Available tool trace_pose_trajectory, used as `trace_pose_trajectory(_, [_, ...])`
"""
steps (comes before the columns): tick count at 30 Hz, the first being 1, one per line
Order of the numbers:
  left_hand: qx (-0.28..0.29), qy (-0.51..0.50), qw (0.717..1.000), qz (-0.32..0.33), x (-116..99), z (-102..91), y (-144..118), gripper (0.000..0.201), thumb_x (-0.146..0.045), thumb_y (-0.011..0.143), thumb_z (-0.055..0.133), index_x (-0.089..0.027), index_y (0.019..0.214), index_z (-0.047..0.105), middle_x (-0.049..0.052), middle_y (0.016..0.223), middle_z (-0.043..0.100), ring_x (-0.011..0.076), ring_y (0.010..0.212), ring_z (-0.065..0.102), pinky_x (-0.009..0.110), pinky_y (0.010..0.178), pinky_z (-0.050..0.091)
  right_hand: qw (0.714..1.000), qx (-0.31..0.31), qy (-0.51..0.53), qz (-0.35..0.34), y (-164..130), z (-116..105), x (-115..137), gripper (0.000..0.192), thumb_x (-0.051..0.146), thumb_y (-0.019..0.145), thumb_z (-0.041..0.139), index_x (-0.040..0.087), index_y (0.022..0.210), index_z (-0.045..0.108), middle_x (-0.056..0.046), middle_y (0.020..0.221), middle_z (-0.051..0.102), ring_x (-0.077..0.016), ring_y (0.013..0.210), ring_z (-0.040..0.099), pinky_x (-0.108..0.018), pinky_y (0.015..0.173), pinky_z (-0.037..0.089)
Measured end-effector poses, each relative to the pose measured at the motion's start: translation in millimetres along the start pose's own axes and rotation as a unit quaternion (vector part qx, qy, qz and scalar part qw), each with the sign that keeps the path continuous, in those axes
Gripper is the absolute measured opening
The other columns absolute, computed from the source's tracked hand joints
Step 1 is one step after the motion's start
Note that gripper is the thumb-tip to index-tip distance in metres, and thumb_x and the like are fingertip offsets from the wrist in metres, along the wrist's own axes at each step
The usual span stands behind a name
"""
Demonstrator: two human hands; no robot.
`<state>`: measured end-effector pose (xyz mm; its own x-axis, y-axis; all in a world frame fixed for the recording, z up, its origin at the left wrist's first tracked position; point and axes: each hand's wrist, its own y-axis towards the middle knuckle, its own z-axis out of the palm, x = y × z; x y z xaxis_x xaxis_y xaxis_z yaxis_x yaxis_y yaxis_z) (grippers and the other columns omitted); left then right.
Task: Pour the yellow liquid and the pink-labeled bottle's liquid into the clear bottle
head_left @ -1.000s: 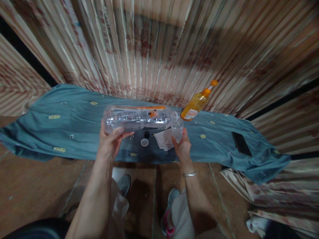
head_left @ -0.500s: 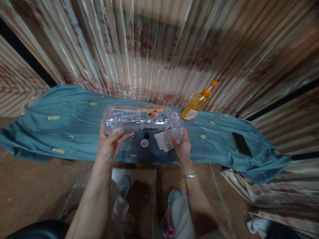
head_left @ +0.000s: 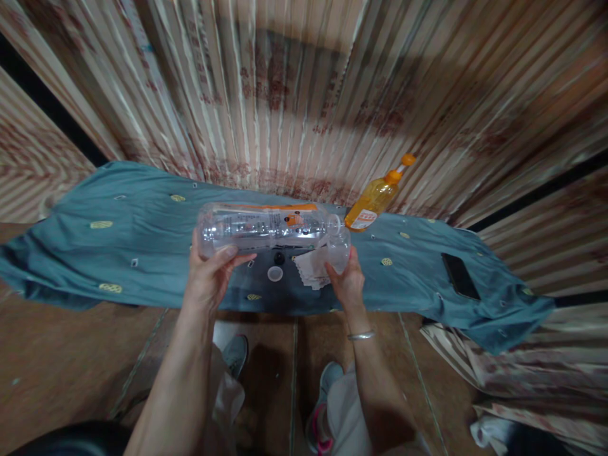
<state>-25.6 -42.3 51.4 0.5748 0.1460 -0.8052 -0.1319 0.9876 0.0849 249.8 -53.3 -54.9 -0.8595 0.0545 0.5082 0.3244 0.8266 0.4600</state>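
Above the worktop, draped in a teal cloth, two bare hands at work. Left hand: grip clamped on the base end of a large clear bottle, thumb over the near side, fingers wrapped under. Bottle held level on its side, orange-edged label up, neck pointing away from the left grip toward the right one, uncapped mouth meeting the rim of a small clear cup. Right hand: grip closed around the cup from below, cup upright, touching the bottle's mouth; silver bangle on the wrist behind it. Whether liquid runs from bottle to cup: cannot tell, too dim and clear.

Between the two grips, down on the cloth: a small white cap, a smaller dark cap just beyond it, and a white patterned paper just left of the right grip. Beyond the right grip, leaning toward the striped curtain: an orange bottle with a raised orange cap. Well off to the right of the right grip: a dark phone flat on the cloth. Beneath both forearms: tiled floor and two shoes.
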Motion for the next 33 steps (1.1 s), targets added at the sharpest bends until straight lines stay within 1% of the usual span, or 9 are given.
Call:
trace_pose_trajectory(5, [0.003,-0.002,1.000,0.002,-0.4,1.2,-0.4,0.066,-0.015,0.053,0.084,-0.033,0.110,0.057,-0.001,0.100,0.064,0.0219,0.088,0.066,0.036,0.062,0.063,1.000,-0.011,0.012,0.001,-0.7,3.5,-1.7,0.069,0.045,0.082,0.058,0.012,0.138,0.035,-0.019,0.124,0.060,-0.0274,0.113,0.059,-0.040,0.090,0.051])
trace_pose_trajectory(8, [0.004,-0.002,1.000,0.002,-0.6,1.5,-0.7,0.066,-0.015,0.054,0.084,-0.034,0.111,0.057,-0.001,0.098,0.064,0.0228,0.090,0.066,0.036,0.062,0.063,1.000,-0.015,0.012,0.006,-1.3,5.5,-2.7,0.068,0.042,0.082,0.057,0.011,0.138,0.034,-0.019,0.125,0.060,-0.0276,0.114,0.058,-0.041,0.091,0.050])
trace_pose_trajectory(12, [0.007,0.000,1.000,0.001,-1.0,1.6,-1.0,0.066,-0.015,0.054,0.084,-0.033,0.111,0.057,-0.002,0.094,0.064,0.0236,0.091,0.067,0.035,0.063,0.063,1.000,-0.024,0.011,-0.009,-1.7,7.0,-4.5,0.067,0.042,0.084,0.055,0.011,0.139,0.033,-0.020,0.128,0.058,-0.0269,0.117,0.057,-0.041,0.093,0.049])
trace_pose_trajectory(18, [0.011,-0.001,1.000,-0.002,-0.5,1.3,0.0,0.064,-0.016,0.053,0.084,-0.032,0.109,0.058,-0.001,0.093,0.064,0.0252,0.095,0.066,0.035,0.062,0.063,1.000,-0.015,0.007,-0.005,-1.2,4.0,-2.4,0.068,0.039,0.082,0.056,0.010,0.139,0.033,-0.019,0.126,0.059,-0.0267,0.114,0.059,-0.039,0.091,0.051])
trace_pose_trajectory(21, [0.010,0.000,1.000,-0.003,0.7,0.6,0.8,0.063,-0.017,0.053,0.083,-0.031,0.109,0.058,0.000,0.095,0.064,0.0239,0.093,0.065,0.034,0.061,0.063,1.000,-0.014,0.006,-0.002,-1.1,2.2,0.0,0.068,0.037,0.081,0.057,0.009,0.138,0.033,-0.020,0.124,0.061,-0.0272,0.112,0.060,-0.039,0.089,0.051])
trace_pose_trajectory(25, [0.005,0.003,1.000,0.006,1.5,0.8,1.0,0.067,-0.017,0.053,0.084,-0.035,0.112,0.057,-0.002,0.100,0.063,0.0228,0.093,0.065,0.035,0.064,0.063,1.000,-0.013,0.011,-0.005,-1.2,1.3,1.6,0.064,0.036,0.083,0.055,0.010,0.137,0.035,-0.019,0.122,0.061,-0.0261,0.113,0.060,-0.038,0.089,0.052])
trace_pose_trajectory(28, [0.009,-0.001,1.000,0.007,1.0,2.4,0.7,0.072,-0.017,0.053,0.084,-0.038,0.116,0.055,-0.002,0.103,0.063,0.0241,0.097,0.064,0.032,0.061,0.063,1.000,-0.013,0.016,-0.003,-1.1,1.4,1.4,0.064,0.035,0.082,0.055,0.011,0.137,0.034,-0.018,0.122,0.061,-0.0255,0.114,0.059,-0.038,0.089,0.052])
trace_pose_trajectory(30, [0.012,-0.004,1.000,0.005,0.8,3.4,0.6,0.074,-0.017,0.053,0.084,-0.039,0.117,0.055,-0.002,0.103,0.064,0.0249,0.099,0.064,0.031,0.060,0.063,1.000,-0.014,0.017,-0.001,-1.0,1.8,0.7,0.064,0.035,0.082,0.055,0.011,0.137,0.034,-0.018,0.122,0.061,-0.0253,0.113,0.060,-0.037,0.089,0.052])
trace_pose_trajectory(33, [0.017,-0.002,1.000,0.001,0.9,4.3,0.7,0.074,-0.018,0.053,0.084,-0.037,0.118,0.055,-0.001,0.102,0.065,0.0266,0.101,0.064,0.033,0.060,0.063,1.000,-0.019,0.014,-0.001,-1.0,3.2,-1.1,0.064,0.036,0.082,0.056,0.010,0.136,0.035,-0.019,0.122,0.061,-0.0256,0.113,0.060,-0.037,0.089,0.052])
